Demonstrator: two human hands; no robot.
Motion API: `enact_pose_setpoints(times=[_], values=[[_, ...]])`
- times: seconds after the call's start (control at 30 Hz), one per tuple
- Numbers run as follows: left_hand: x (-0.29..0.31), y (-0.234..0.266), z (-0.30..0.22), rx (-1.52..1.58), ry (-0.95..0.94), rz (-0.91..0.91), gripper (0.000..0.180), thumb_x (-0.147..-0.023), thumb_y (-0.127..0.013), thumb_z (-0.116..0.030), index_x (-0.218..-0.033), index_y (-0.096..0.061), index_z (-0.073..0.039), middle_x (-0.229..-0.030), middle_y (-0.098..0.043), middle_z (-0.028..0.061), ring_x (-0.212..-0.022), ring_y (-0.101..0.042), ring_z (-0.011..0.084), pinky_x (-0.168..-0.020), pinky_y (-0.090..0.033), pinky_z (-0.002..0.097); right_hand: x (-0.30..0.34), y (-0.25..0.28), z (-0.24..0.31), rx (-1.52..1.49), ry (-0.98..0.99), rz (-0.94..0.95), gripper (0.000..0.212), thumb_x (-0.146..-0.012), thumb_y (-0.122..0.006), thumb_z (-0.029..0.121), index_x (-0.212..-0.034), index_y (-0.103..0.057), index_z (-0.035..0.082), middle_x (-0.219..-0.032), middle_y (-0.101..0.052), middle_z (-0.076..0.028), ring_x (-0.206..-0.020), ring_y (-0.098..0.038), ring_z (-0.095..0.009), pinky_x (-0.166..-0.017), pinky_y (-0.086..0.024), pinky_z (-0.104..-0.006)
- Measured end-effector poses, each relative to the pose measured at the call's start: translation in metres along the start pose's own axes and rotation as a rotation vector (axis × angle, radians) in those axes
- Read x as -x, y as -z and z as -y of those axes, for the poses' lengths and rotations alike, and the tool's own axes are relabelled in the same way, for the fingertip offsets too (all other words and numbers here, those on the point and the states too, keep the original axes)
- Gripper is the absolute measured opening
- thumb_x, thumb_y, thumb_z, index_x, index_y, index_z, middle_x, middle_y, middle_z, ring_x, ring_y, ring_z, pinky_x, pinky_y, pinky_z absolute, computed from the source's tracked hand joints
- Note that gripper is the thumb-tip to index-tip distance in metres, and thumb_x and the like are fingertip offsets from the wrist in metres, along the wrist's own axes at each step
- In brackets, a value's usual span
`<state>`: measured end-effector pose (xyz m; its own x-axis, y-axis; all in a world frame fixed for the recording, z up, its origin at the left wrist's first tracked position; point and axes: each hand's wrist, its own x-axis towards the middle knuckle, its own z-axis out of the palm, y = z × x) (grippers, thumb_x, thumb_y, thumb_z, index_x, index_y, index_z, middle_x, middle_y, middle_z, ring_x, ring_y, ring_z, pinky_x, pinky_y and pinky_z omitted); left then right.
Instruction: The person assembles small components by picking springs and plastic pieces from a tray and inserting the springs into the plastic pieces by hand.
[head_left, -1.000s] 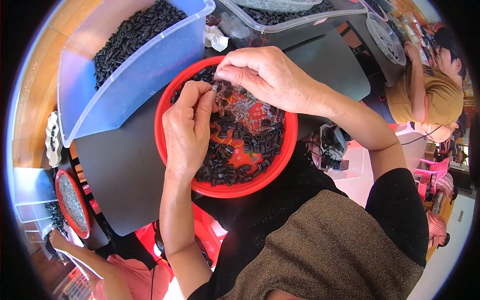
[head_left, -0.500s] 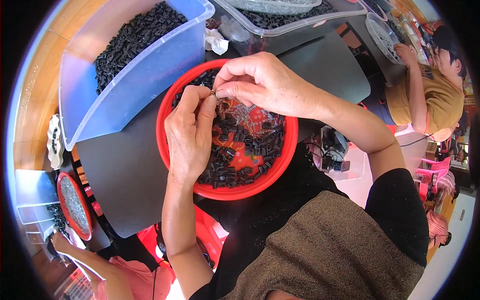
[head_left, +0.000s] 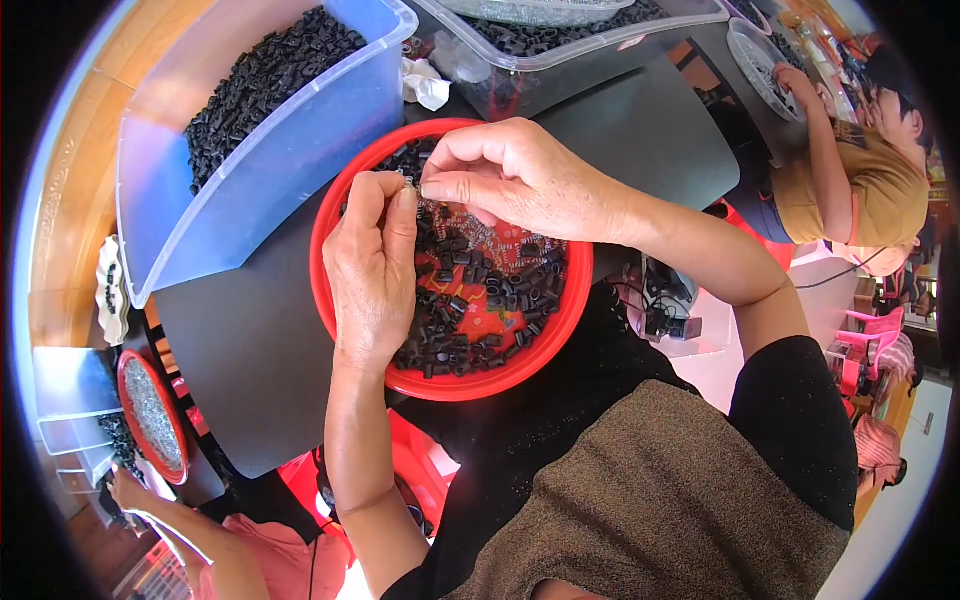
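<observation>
Over a round red tray (head_left: pixel 577 290), my two hands meet with their fingertips close together. My left hand (head_left: pixel 372 262) is closed in a pinch of thumb and forefinger. Also pinched, thumb against forefinger, is my right hand (head_left: pixel 520 175), just to its right. A tiny pale, shiny piece (head_left: pixel 409 182) shows between the fingertips; it is too small to make out, and the fingers hide which hand grips it. In the tray lie many small black hollow plastic parts (head_left: pixel 515 290) and a spread of thin metal springs (head_left: pixel 490 235).
A blue-tinted clear bin (head_left: pixel 300 140) of black parts stands at the left, another clear bin (head_left: pixel 570 60) behind. Crumpled white paper (head_left: pixel 427 85) lies between them on the dark table (head_left: pixel 230 360). Co-workers sit at the right (head_left: pixel 850 190) and lower left (head_left: pixel 260 560).
Both hands have shifted slightly left, and their fingertips have moved a little apart. A pale, shiny piece now shows between them.
</observation>
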<state>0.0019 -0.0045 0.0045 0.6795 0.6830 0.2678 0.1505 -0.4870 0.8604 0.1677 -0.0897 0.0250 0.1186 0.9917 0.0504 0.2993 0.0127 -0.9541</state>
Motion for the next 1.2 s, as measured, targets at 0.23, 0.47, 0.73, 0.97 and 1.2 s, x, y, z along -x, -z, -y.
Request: enact_pose_setpoints(times=[0.23,0.47,0.73,0.97,1.2], values=[[0.0,0.002,-0.002,-0.099,-0.008,-0.041,0.009,-0.094,-0.057,-0.008,-0.09,-0.055,-0.001,-0.067,-0.052,0.0107,-0.058,-0.046,0.0163,-0.056,-0.042,0.0297,-0.003,-0.007,-0.008,0.12,0.245,-0.117,0.016,-0.087,-0.067,0.013,-0.089,-0.063,-0.003,-0.072,-0.065,-0.011,-0.061,-0.064,-0.018,-0.058,-0.049,-0.0308],[0.002,-0.001,-0.001,-0.158,-0.023,-0.134,0.014,-0.092,-0.06,-0.011,-0.083,-0.057,0.0,-0.063,-0.051,0.0072,-0.055,-0.044,0.0107,-0.054,-0.041,0.0274,-0.005,-0.004,-0.005,0.361,0.401,-0.138,0.012,-0.081,-0.07,0.006,-0.088,-0.064,-0.002,-0.077,-0.066,-0.013,-0.067,-0.066,-0.024,-0.061,-0.052,-0.0324],[0.001,0.004,-0.004,0.142,0.194,-0.127,0.018,-0.093,-0.057,-0.014,-0.08,-0.06,-0.001,-0.059,-0.052,-0.0006,-0.054,-0.047,0.0042,-0.051,-0.038,0.0221,-0.002,0.002,0.004,0.324,0.279,-0.031,0.012,-0.083,-0.069,0.008,-0.087,-0.064,-0.002,-0.072,-0.065,-0.008,-0.063,-0.064,-0.014,-0.057,-0.05,-0.0278],[0.0,0.003,-0.006,0.05,0.147,-0.088,0.026,-0.093,-0.055,-0.013,-0.071,-0.057,0.0,-0.054,-0.05,0.0002,-0.05,-0.046,0.0044,-0.048,-0.037,0.0233,0.012,0.042,0.007,0.51,0.081,0.076,0.017,-0.085,-0.07,0.015,-0.086,-0.066,-0.001,-0.071,-0.065,-0.01,-0.061,-0.06,-0.018,-0.059,-0.048,-0.0311],[0.003,0.001,-0.004,0.003,0.167,-0.022,0.037,-0.098,-0.055,-0.021,-0.067,-0.053,-0.001,-0.054,-0.046,-0.0003,-0.05,-0.042,0.0054,-0.048,-0.034,0.0241,0.015,0.046,-0.01,0.663,0.104,0.014,0.01,-0.084,-0.066,0.009,-0.087,-0.067,-0.001,-0.079,-0.066,-0.016,-0.073,-0.065,-0.03,-0.067,-0.051,-0.0396]])
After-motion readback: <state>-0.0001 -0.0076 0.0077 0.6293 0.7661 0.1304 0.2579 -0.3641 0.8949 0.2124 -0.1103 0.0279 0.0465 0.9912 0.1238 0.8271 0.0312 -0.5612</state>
